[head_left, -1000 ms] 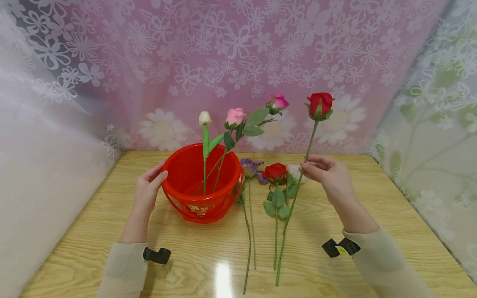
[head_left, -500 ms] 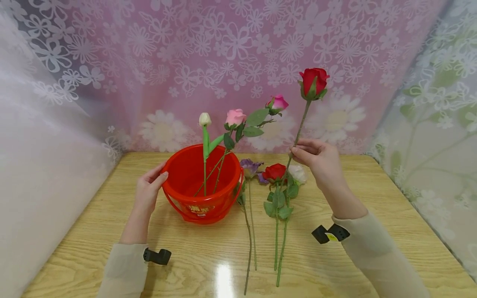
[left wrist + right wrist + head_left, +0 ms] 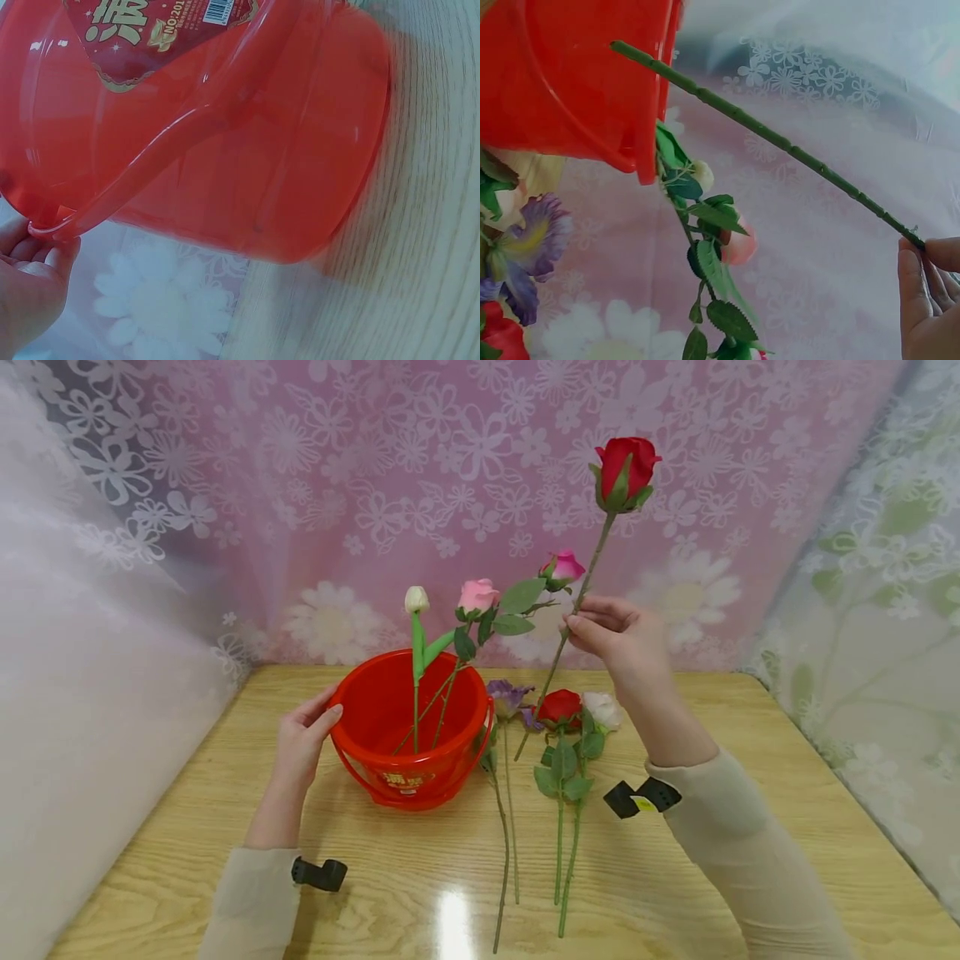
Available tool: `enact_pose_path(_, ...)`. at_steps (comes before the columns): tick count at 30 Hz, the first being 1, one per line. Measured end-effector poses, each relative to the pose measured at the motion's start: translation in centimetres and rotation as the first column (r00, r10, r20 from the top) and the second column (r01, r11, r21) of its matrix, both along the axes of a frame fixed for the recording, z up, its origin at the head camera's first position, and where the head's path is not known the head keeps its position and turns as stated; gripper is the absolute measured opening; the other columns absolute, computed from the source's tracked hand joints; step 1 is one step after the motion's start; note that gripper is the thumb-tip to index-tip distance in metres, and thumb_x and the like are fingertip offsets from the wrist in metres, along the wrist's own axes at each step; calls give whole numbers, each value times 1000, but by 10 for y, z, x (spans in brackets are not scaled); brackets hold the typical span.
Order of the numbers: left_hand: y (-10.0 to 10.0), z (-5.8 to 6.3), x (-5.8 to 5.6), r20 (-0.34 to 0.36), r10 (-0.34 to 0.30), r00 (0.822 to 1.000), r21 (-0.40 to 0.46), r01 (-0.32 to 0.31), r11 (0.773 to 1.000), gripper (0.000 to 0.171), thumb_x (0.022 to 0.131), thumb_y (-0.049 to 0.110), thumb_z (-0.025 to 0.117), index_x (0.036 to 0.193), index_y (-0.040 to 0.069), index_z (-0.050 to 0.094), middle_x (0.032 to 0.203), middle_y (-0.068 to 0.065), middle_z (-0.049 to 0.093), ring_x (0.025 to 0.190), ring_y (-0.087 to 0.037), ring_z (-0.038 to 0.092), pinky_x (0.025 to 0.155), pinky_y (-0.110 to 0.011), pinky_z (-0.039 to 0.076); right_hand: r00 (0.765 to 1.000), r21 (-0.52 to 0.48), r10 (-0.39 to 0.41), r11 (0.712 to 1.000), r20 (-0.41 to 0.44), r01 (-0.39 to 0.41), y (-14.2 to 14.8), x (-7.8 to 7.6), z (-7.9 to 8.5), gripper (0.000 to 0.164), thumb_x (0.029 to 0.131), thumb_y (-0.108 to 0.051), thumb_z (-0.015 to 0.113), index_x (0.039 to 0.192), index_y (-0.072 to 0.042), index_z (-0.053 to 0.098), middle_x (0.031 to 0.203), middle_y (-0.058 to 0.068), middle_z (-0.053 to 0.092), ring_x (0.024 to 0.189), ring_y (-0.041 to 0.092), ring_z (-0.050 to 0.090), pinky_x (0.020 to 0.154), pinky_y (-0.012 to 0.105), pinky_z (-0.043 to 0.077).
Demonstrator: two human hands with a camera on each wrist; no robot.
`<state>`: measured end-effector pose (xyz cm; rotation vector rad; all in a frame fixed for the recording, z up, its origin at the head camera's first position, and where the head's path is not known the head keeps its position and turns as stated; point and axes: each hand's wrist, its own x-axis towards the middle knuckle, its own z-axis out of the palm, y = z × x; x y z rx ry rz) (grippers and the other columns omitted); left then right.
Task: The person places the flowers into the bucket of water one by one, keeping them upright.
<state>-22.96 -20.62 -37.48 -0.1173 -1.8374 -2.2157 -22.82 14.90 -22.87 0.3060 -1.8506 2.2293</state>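
Note:
My right hand (image 3: 626, 647) pinches the stem of a red rose (image 3: 627, 472) between thumb and fingers. The bloom is up and leans right; the bare lower stem (image 3: 742, 116) slants down toward the bucket's right side, its end in the air. My left hand (image 3: 303, 739) grips the left rim of a red bucket (image 3: 420, 781), where the handle joins, thumb on the outside in the left wrist view. A white tulip (image 3: 416, 600), a pale pink rose (image 3: 478, 597) and a magenta rose (image 3: 564, 567) stand in the bucket, leaning right.
Beside the bucket lie a purple flower (image 3: 510, 697), another red rose (image 3: 560, 708) and a white flower (image 3: 602, 710), stems toward the near edge. The wooden table (image 3: 675, 860) meets a pink floral curtain (image 3: 480, 460) at the back.
My right hand has raised the red rose and moved it left, so its stem end has come up off the table. The left hand stays on the bucket.

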Motion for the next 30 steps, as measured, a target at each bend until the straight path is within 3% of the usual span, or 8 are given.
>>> enact_pose_path(8,0,1,0,5,8,1000,-20,-8,1000,49,85,6,58,126,-12,40,102,7,58,94,-10,55,78,-18,46,999,-50,-17,999,-30,16,-14,-12,16,28,77,3,65,102,12,56,81,9,62,74,17,63,69,26,51)
enact_pose_path(15,1,1,-1,1,7,1000,-38,-7,999,49,85,6,58,126,-12,40,104,6,56,95,-11,54,78,-17,46,1000,-86,-7,996,-26,5,-30,-22,17,28,76,4,65,102,13,57,79,8,62,73,19,63,69,27,52)
enact_pose_path(21,1,1,-1,-11,0,1000,-31,-1,1000,49,85,5,58,126,-13,39,103,7,58,94,-11,55,80,-20,46,1000,-48,-22,999,6,22,-49,-30,12,28,77,2,65,102,10,58,80,9,61,73,18,63,71,28,51)
enact_pose_path(30,0,2,-1,-13,7,1000,-32,-8,999,48,85,5,58,125,-13,40,104,7,58,95,-12,55,81,-22,46,999,49,29,998,-35,-27,-75,-39,0,24,79,1,64,101,8,59,83,11,61,78,25,62,73,31,51)
